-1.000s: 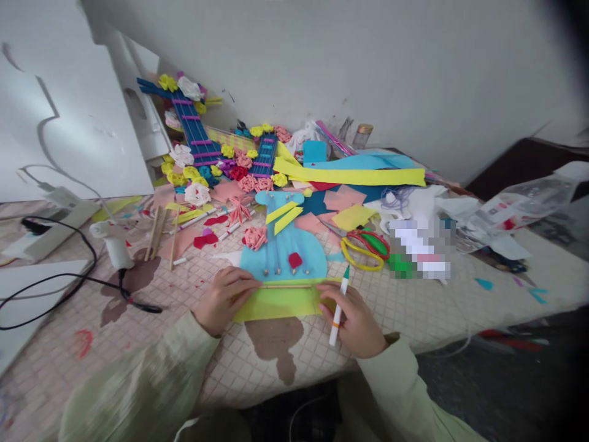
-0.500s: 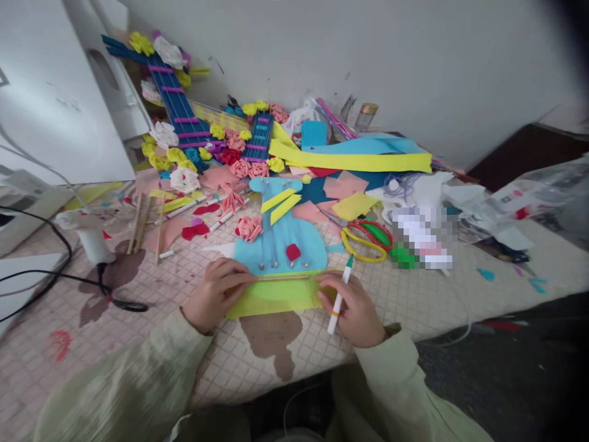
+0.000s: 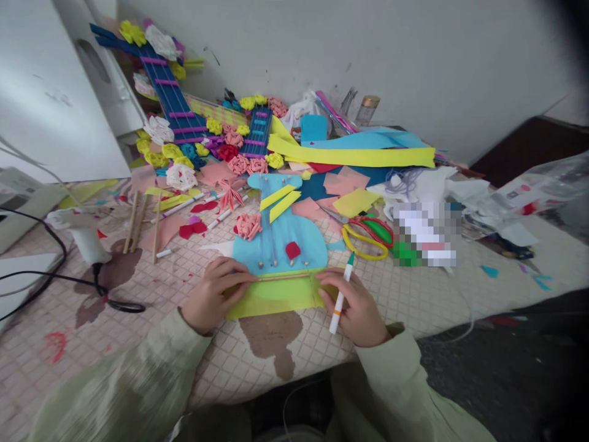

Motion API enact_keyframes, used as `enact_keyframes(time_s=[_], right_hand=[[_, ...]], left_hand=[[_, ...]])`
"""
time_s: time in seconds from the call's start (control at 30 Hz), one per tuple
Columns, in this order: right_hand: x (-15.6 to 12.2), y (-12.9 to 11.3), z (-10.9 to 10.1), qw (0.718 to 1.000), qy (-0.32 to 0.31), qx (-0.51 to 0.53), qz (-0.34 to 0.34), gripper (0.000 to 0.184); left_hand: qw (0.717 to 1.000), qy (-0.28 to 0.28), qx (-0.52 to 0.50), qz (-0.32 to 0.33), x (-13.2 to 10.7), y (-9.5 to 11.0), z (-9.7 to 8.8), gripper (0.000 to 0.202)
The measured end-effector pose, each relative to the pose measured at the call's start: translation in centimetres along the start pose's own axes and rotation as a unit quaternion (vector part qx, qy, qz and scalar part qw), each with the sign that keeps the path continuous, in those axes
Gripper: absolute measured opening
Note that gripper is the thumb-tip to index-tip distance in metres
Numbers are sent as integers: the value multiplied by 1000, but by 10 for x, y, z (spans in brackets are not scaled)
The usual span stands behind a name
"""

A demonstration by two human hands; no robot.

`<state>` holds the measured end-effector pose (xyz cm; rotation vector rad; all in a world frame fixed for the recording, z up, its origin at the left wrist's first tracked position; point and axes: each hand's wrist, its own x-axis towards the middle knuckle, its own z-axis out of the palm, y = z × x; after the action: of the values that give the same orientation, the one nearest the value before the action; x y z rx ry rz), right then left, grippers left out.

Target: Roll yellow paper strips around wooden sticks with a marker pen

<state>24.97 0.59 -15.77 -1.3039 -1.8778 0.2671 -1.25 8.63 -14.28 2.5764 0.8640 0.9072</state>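
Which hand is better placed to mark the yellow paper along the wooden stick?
Probably the right hand: it holds the pen beside the paper, while the left hand presses the stick.

pixelated patch [image 3: 426, 236] unreadable | sleeves [image 3: 115, 393] blurred | right corner dark

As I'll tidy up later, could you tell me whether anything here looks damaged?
Yes: the table cover has brown patches, as if worn or stained; the largest lies below the yellow-green paper under the left hand and the right hand, which grips a marker.

Scissors [image 3: 378, 231], glue gun [image 3: 86, 238], paper flowers [image 3: 181, 177], glass jar [image 3: 368, 109]
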Motion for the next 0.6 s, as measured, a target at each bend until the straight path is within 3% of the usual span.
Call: enact_keyframes(time_s=[0.6], right_hand=[[0, 0, 1, 1000, 1, 5, 14, 21]], left_hand=[[1000, 4, 7, 2, 0, 2, 0, 18]])
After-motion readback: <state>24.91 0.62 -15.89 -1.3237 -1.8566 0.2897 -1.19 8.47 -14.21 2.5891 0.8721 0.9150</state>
